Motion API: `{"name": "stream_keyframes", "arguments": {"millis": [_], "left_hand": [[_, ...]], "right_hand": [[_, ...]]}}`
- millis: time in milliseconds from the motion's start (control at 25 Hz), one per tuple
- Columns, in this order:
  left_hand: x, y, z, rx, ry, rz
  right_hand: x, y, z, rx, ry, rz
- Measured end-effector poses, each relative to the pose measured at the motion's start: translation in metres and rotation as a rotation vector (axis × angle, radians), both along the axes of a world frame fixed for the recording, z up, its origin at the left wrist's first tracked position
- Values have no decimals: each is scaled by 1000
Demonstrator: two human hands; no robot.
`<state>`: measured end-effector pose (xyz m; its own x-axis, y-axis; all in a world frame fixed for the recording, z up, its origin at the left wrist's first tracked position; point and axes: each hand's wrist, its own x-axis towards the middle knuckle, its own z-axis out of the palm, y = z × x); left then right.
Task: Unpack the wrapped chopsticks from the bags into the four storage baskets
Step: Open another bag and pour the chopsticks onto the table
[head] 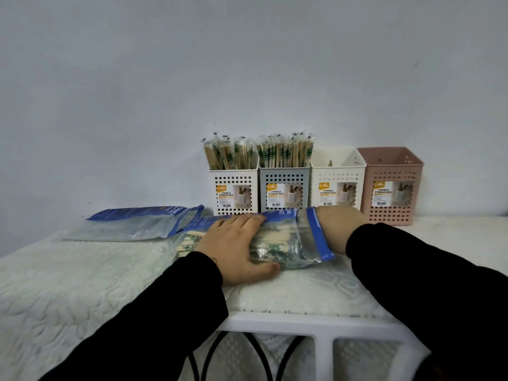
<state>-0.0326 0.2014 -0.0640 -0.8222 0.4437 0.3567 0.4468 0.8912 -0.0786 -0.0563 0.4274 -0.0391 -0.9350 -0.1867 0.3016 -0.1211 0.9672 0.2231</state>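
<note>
Four perforated storage baskets stand in a row against the wall. The left white basket and the grey basket are packed with upright wrapped chopsticks. The other white basket and the pink basket look empty. In front of them lies a clear chopstick bag with a blue zip strip, still holding wrapped chopsticks. My left hand presses down on the bag, thumb at its near side. My right hand reaches into the bag's open end; only the wrist shows.
A second blue-and-clear bag lies flat at the left, behind the first. A white textured cloth covers the table. A white frame with black curved bars runs along the near edge. A bare wall stands just behind the baskets.
</note>
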Motion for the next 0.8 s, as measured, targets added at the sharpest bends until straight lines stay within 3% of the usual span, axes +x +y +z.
{"name": "stream_keyframes", "arguments": {"millis": [120,240,640,800], "left_hand": [[9,34,3,-12,18,-1],[12,84,0,26,82,-63],[11,113,-10,107,182,79],[11,114,-11,104,168,105]], "right_hand": [[10,14,0,116,70,36],[18,31,0,103,144,46],[11,160,-15,44,1,-108],[0,177,-13,179,-33,-192]]}}
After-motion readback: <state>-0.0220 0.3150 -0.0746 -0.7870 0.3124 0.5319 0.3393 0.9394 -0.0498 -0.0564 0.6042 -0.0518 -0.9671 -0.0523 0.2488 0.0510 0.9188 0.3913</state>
